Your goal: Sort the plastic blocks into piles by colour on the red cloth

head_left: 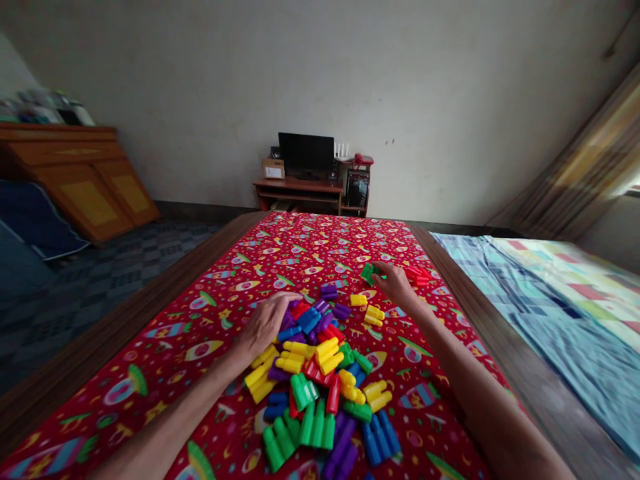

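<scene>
Pinches 1 green block (368, 274) with the right hand (393, 285). Rests the left hand (266, 323), fingers extended together, against the block pile (320, 373).

Pale wall (200, 87); wooden cabinet (83, 190) left; checked floor (135, 257); monitor (306, 153) on desk (300, 188); curtain (575, 183) right.

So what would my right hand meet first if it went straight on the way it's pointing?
Beyond the green block that your right hand pinches, the way looks free across the red cloth toward its far edge, though depth is hard to judge.
</scene>
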